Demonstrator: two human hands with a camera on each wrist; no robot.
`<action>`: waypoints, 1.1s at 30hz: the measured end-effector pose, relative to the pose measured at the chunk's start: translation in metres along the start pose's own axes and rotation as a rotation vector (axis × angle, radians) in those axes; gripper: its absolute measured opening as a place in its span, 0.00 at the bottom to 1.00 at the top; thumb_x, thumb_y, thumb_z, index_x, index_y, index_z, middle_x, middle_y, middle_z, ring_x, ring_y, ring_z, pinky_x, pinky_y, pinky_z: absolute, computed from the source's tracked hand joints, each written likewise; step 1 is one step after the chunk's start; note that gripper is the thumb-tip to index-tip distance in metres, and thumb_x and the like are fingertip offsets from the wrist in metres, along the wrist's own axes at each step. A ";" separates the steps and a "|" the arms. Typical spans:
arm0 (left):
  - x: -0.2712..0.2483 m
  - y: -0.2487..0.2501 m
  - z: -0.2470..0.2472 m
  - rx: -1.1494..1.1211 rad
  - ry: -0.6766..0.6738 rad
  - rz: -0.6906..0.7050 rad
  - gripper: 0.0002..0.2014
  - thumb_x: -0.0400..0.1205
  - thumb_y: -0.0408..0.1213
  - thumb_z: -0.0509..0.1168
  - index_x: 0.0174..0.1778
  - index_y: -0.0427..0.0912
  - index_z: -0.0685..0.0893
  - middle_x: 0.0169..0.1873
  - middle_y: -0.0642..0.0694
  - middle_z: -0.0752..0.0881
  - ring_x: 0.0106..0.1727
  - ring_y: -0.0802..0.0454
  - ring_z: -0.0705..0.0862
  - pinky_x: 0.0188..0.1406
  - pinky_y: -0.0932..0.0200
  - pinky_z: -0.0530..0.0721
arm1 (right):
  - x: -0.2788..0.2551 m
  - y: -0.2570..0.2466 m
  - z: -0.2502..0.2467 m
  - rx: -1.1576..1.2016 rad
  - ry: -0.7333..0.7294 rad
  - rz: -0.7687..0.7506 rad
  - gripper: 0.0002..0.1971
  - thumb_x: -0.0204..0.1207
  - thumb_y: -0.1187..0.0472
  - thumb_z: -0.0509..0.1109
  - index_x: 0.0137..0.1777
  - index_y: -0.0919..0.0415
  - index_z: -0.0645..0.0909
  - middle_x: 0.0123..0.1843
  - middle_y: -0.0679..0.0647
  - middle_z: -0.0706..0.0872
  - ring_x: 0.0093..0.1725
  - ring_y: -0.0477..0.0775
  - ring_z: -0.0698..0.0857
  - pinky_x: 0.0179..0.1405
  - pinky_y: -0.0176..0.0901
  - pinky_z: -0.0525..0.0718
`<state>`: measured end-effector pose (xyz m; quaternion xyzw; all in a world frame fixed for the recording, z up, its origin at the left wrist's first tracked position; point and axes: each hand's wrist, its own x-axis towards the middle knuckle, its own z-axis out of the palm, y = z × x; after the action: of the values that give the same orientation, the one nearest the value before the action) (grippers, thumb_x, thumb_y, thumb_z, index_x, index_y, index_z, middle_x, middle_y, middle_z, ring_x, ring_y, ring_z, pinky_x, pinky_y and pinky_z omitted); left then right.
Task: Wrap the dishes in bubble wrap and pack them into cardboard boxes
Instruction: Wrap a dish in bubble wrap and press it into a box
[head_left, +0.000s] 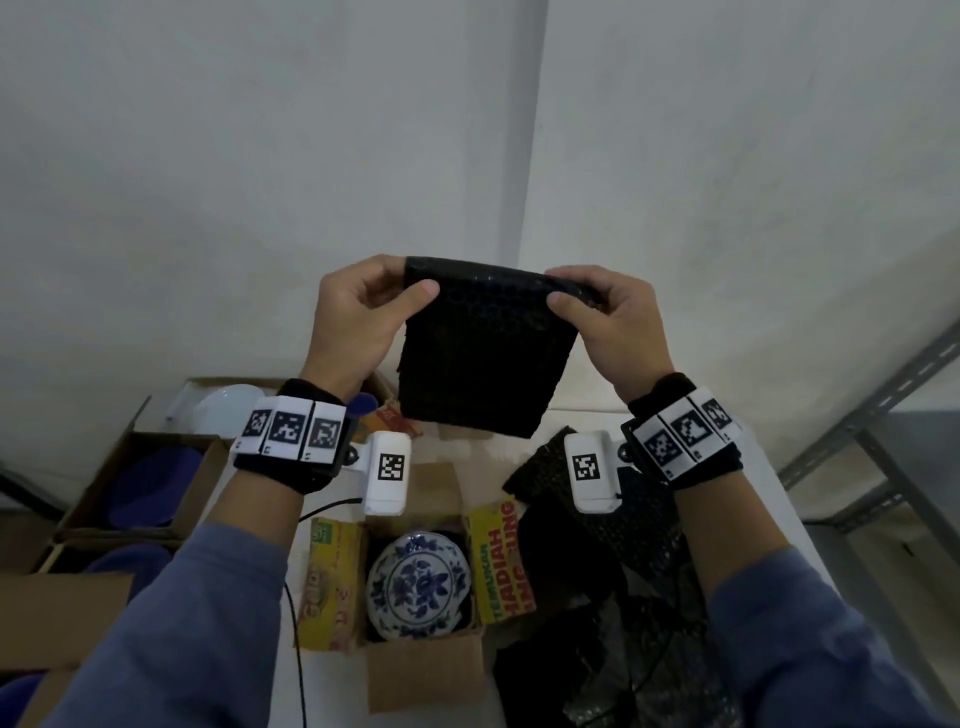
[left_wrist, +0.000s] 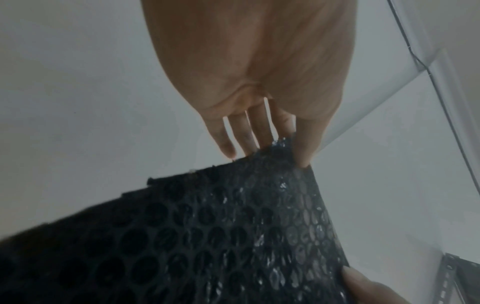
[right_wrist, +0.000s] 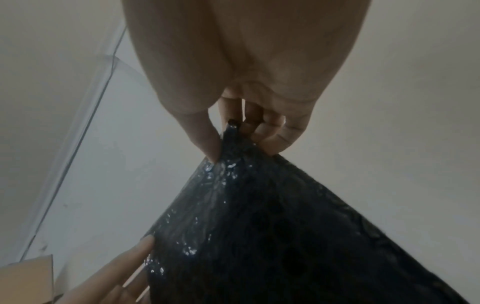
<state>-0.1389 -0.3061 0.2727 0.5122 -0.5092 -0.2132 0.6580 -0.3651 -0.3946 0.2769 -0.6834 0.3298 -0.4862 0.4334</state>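
Left hand (head_left: 358, 317) and right hand (head_left: 605, 325) pinch top corners of black wrap (head_left: 488, 353), spreading sheet above boxed plate (head_left: 418, 584), probably to cover it; folds unclear.

Black plastic bubble wrap (head_left: 488, 358) is seen glossy and dimpled; the floral plate (head_left: 418, 586) is glazed ceramic, its box (head_left: 423, 670) matt cardboard.

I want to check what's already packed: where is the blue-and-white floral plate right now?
In the head view the floral plate lies unwrapped in the open cardboard box low at centre, between its yellow flaps.
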 end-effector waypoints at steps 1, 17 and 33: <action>-0.001 0.001 0.000 0.007 0.006 0.002 0.08 0.78 0.25 0.72 0.53 0.34 0.89 0.46 0.46 0.92 0.48 0.52 0.90 0.52 0.59 0.86 | 0.002 0.000 0.000 -0.014 0.010 -0.005 0.09 0.75 0.70 0.73 0.48 0.56 0.89 0.44 0.55 0.91 0.45 0.48 0.87 0.50 0.42 0.87; -0.043 -0.017 -0.016 -0.089 -0.149 -0.190 0.34 0.76 0.25 0.74 0.76 0.53 0.74 0.63 0.43 0.86 0.66 0.49 0.84 0.61 0.53 0.86 | -0.042 0.056 0.023 0.252 -0.114 0.346 0.02 0.78 0.70 0.72 0.48 0.65 0.85 0.47 0.59 0.91 0.45 0.52 0.89 0.46 0.45 0.88; -0.199 -0.113 -0.051 0.048 -0.335 -0.966 0.52 0.73 0.15 0.72 0.82 0.62 0.57 0.66 0.43 0.78 0.61 0.49 0.82 0.45 0.58 0.89 | -0.193 0.163 0.086 -0.138 -0.258 0.698 0.22 0.75 0.69 0.73 0.56 0.46 0.67 0.56 0.45 0.79 0.52 0.43 0.83 0.49 0.42 0.85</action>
<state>-0.1441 -0.1667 0.0846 0.6628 -0.3174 -0.5605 0.3817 -0.3484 -0.2691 0.0416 -0.6131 0.5176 -0.1960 0.5637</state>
